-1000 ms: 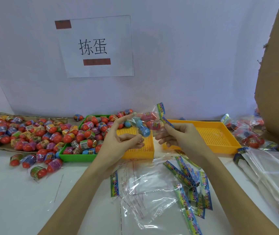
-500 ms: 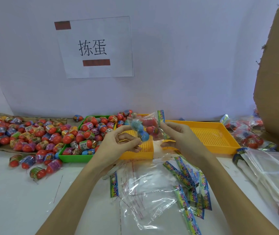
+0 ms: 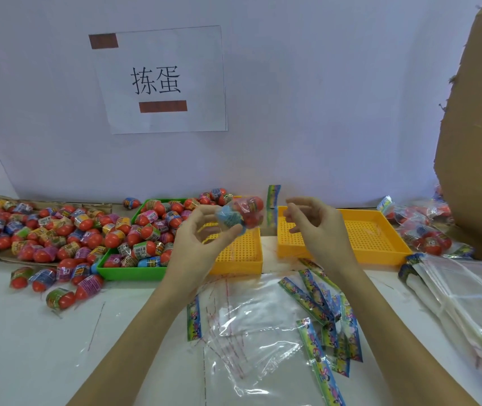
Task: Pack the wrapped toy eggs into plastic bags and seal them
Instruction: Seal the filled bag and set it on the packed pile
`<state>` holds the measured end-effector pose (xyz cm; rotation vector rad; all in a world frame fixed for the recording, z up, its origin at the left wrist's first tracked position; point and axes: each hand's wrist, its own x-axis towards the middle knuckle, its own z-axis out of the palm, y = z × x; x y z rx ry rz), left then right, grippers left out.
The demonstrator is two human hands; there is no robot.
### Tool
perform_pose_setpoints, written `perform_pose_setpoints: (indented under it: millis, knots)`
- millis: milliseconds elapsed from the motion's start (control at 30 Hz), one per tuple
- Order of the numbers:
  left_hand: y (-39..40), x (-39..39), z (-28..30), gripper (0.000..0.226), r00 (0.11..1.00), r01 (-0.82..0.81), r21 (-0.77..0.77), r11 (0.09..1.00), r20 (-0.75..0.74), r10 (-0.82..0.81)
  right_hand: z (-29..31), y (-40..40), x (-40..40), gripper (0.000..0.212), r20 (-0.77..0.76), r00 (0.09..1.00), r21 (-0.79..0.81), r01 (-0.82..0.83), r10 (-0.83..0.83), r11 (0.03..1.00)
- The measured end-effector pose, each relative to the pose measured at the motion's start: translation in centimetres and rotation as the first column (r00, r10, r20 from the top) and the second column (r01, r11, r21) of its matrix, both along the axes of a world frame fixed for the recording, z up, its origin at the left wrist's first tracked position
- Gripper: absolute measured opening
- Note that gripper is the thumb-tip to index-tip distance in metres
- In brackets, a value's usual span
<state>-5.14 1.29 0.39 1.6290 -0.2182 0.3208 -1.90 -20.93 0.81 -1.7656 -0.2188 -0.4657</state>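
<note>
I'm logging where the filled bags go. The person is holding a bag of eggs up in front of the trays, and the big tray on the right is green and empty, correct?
Not quite. The head view shows the right-hand tray is orange, not green; the green tray is on the left, full of wrapped eggs. The rest holds: it is empty, and the left hand holds the bag of eggs up in front of the trays.

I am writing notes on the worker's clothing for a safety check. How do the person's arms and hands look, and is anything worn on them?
Both forearms are bare as far as the picture shows; no sleeve is in view. The left hand and right hand wear no gloves. I see no watch, bracelet or ring, though the picture is too blurred to rule out a thin ring. The fingers are slim, with short nails.
</note>
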Motion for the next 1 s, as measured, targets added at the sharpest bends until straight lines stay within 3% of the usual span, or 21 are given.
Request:
perform_pose_setpoints:
  millis: [67,167,233,300,367,433,533,600,733,1000]
  knots:
    - [-0.1,0.1,-0.4,0.035,0.984,-0.106,0.088,0.990,0.152,0.092,-0.1,0.2,-0.1,0.029,-0.124,0.992,0.024,-0.031,0.033,0.999]
    - [-0.2,0.4,-1.1,0.037,0.888,-0.253,0.327,0.910,0.452,0.085,0.3,0.9,-0.6,0.053,-0.305,0.888,0.263,-0.269,0.344,0.927]
    - [-0.5,0.5,-1.6,0.037,0.813,-0.336,0.471,0.816,0.582,-0.001,0.2,1.6,-0.8,0.052,-0.303,0.836,0.318,-0.364,0.458,0.875]
    - [-0.7,0.5,-2.1,0.042,0.775,-0.371,0.578,0.727,0.624,-0.100,-0.2,2.1,-0.9,0.039,-0.265,0.856,0.249,-0.385,0.445,0.889]
    - [-0.7,0.5,-2.5,0.051,0.797,-0.319,0.615,0.721,0.586,-0.148,-0.5,2.2,-0.8,0.027,-0.231,0.889,0.210,-0.350,0.394,0.913]
    - [-0.7,0.4,-2.3,0.061,0.867,-0.202,0.563,0.802,0.484,-0.122,-0.6,1.9,-0.7,0.026,-0.233,0.897,0.213,-0.330,0.376,0.920]
    - [-0.9,0.0,-1.6,0.063,0.978,0.008,0.307,0.952,0.195,-0.071,-0.4,1.6,-0.7,0.028,-0.238,0.890,0.170,-0.357,0.389,0.919]
    - [-0.8,-0.1,-1.0,0.061,0.997,0.050,0.135,0.990,0.046,-0.057,-0.3,1.6,-0.9,0.030,-0.228,0.876,0.132,-0.405,0.425,0.905]
    - [-0.5,-0.1,-0.7,0.045,0.998,0.055,0.036,0.998,-0.016,-0.054,0.0,1.4,-1.0,0.027,-0.238,0.864,0.137,-0.422,0.444,0.896]
    - [0.0,0.0,-0.5,0.036,0.987,0.075,-0.153,0.985,-0.133,-0.096,0.3,0.4,-0.6,0.021,-0.196,0.908,0.096,-0.357,0.369,0.929]
